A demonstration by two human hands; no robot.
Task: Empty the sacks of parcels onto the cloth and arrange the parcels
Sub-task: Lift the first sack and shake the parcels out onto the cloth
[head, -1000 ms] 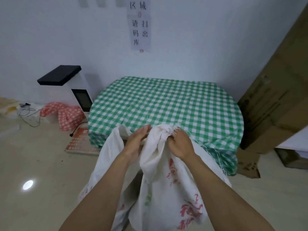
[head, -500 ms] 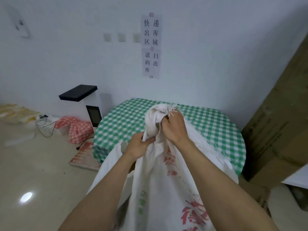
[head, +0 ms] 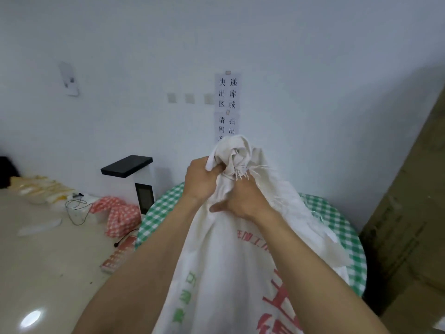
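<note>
A white woven sack with red and green print hangs in front of me, lifted high, its bunched mouth at the top. My left hand grips the gathered neck on the left. My right hand grips the neck just below and to the right. The green checked cloth covers the round table behind the sack and shows on both sides of it. The sack's contents are hidden; no parcels are visible.
A white stand with a black top and a small screen is left of the table. A red checked cloth bundle and cables lie on the floor. Large cardboard leans at the right.
Both hands have raised the sack's neck higher, from table-edge height to above the table, and my view has tilted up with it. Both hands keep their grip.
</note>
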